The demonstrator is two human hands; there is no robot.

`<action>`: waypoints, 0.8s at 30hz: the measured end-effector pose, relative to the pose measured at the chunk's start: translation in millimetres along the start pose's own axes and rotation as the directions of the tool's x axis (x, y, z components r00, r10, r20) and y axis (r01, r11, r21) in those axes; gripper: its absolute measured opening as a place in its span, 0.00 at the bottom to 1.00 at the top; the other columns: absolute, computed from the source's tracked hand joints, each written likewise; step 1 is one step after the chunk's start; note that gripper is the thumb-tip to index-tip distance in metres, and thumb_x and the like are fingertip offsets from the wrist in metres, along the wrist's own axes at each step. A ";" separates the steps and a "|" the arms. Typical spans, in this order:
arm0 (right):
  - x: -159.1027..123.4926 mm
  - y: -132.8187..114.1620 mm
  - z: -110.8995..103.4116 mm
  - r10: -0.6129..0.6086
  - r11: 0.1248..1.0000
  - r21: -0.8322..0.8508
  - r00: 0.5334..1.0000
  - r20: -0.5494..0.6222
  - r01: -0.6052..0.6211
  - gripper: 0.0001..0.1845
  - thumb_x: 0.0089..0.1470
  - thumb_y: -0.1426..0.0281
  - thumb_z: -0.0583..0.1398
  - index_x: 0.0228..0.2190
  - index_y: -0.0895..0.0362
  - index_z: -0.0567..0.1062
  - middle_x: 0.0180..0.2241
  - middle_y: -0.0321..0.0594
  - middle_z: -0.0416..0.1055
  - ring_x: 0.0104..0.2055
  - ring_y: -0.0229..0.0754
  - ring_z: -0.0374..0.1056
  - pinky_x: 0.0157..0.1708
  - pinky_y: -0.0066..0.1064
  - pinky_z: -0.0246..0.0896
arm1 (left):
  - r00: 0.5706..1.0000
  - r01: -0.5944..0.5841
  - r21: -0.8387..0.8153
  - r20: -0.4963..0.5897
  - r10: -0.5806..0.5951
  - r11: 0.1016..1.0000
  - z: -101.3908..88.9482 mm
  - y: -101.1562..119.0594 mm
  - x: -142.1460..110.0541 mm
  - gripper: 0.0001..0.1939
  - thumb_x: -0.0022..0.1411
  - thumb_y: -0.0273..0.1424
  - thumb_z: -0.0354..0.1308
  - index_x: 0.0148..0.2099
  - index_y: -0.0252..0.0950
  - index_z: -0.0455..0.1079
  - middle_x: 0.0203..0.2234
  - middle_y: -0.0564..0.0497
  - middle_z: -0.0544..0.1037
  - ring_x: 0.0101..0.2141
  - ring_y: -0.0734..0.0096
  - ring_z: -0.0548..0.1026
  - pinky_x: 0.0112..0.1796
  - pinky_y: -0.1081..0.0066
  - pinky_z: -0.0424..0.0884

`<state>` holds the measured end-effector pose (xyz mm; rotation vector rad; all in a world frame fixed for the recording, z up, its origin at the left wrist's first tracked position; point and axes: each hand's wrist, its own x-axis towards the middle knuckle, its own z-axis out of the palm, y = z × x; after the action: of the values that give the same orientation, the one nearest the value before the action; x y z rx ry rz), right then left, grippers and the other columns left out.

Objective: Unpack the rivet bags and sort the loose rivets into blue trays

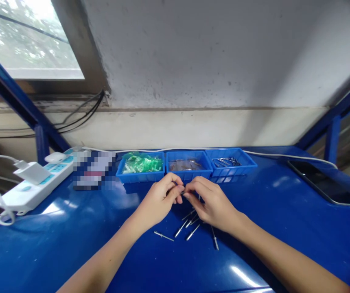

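Note:
My left hand (166, 196) and my right hand (209, 200) meet above the blue table, in front of the small bins. The fingers of both are pinched together, and their tips almost touch. A tiny piece seems to sit between the fingertips, too small and covered to name. Below and beside my right hand lie several silver blind rivets (193, 232) with thin stems, some partly hidden by that hand. One blind rivet (163, 236) lies apart from the rest, nearer my left forearm.
Three blue bins stand in a row: one with green plastic pieces (143, 163), one with a clear bag and metal pins (187, 165), one with metal pins (226, 162). A white power strip (37, 187) lies left, a phone (324, 182) right. A cable (272, 154) runs behind.

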<state>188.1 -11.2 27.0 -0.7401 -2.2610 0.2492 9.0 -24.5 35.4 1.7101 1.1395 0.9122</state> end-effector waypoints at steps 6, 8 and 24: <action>-2.0 8.5 -1.4 0.157 0.986 -0.030 0.975 -0.155 -0.163 0.11 0.60 0.69 0.51 0.27 0.56 0.66 0.23 0.36 0.64 0.25 0.35 0.61 0.27 0.27 0.55 | 1.000 -0.022 0.090 0.018 0.021 0.996 -4.6 5.8 -1.2 0.08 0.64 0.35 0.50 0.41 0.37 0.65 0.28 0.53 0.75 0.33 0.70 0.74 0.37 0.69 0.68; -1.5 8.9 -3.9 0.180 0.981 -0.037 0.968 -0.175 -0.189 0.12 0.61 0.68 0.50 0.26 0.56 0.67 0.23 0.36 0.65 0.24 0.35 0.61 0.27 0.27 0.55 | 0.999 -0.033 0.162 0.012 0.031 0.986 -5.2 7.9 -2.1 0.08 0.63 0.35 0.50 0.38 0.37 0.66 0.28 0.53 0.75 0.32 0.70 0.74 0.36 0.70 0.67; -0.7 61.8 -63.1 0.292 0.764 -0.350 0.774 -0.562 -0.542 0.14 0.56 0.59 0.56 0.28 0.57 0.70 0.15 0.31 0.59 0.17 0.34 0.55 0.21 0.27 0.47 | 0.991 -0.101 0.718 0.130 0.010 0.689 -24.8 -19.3 -1.7 0.08 0.62 0.26 0.49 0.42 0.39 0.67 0.41 0.49 0.69 0.43 0.61 0.66 0.45 0.59 0.63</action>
<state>259.5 36.2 48.0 -1.4341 -1.6460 -0.3033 -19.8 -15.6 26.2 2.4075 1.4930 0.3724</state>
